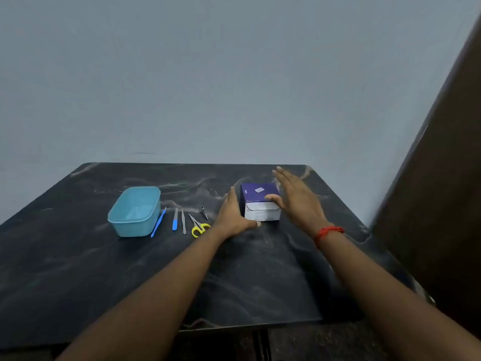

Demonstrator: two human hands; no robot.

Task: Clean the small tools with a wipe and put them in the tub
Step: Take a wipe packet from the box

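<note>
The left hand (231, 217) and right hand (296, 199) were both wide open with straight fingers, holding nothing, at the box's (260, 204) 9 and 3 o'clock, the right thumb over its top. The tub (135, 212) stood at the table's (260, 269) 10 o'clock. The stick (158, 223), blue file (175, 220), steel file (183, 221), scissors (199, 226) and clipper (203, 212) lay at the tub's 3 o'clock.

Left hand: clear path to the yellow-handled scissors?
Probably yes: the yellow-handled scissors lie flat just left of the left hand, nothing between them; the purple box is on the hand's other side.
</note>
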